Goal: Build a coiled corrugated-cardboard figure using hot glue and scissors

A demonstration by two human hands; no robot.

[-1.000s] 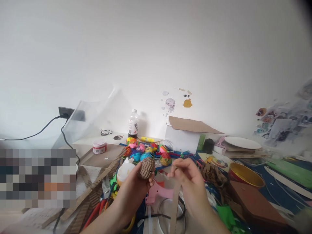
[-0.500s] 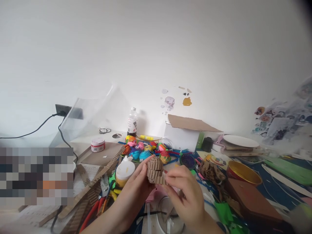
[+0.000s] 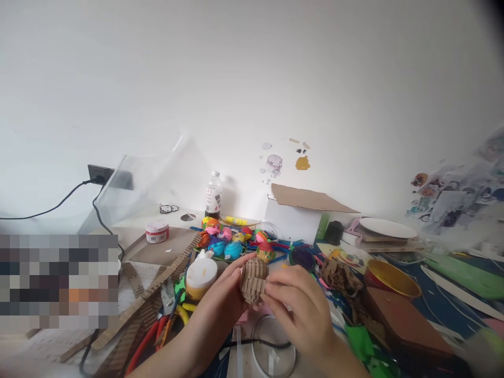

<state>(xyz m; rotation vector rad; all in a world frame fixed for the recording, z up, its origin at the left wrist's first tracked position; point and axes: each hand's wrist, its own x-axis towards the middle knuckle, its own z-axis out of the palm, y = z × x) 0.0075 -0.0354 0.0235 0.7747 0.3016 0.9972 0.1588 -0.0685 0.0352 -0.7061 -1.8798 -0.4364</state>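
Observation:
A small rounded piece made of brown corrugated cardboard (image 3: 253, 269) is held up over the middle of the table. My left hand (image 3: 224, 294) is closed around its left and far side. With thumb and fingertips, my right hand (image 3: 303, 302) pinches the end of a corrugated cardboard strip (image 3: 256, 287) that lies against the front of the piece. The right fingertips cover the strip's end. Just behind stand several colourful corrugated-paper balls (image 3: 233, 249). Left of my left hand is a white-lidded glue tub (image 3: 201, 272).
Cardboard strips (image 3: 157, 294) and scissors with red handles (image 3: 151, 336) lie at left. A dark-liquid bottle (image 3: 213, 197) and a white box (image 3: 293, 218) stand by the wall. To the right are crumpled brown paper (image 3: 340, 278), a gold-lined tin (image 3: 394, 278) and a brown box (image 3: 413, 320).
The strip, which stuck out to the right from the piece, now lies closer against its front. The piece has tilted and sits slightly lower, with my right fingers nearer to it.

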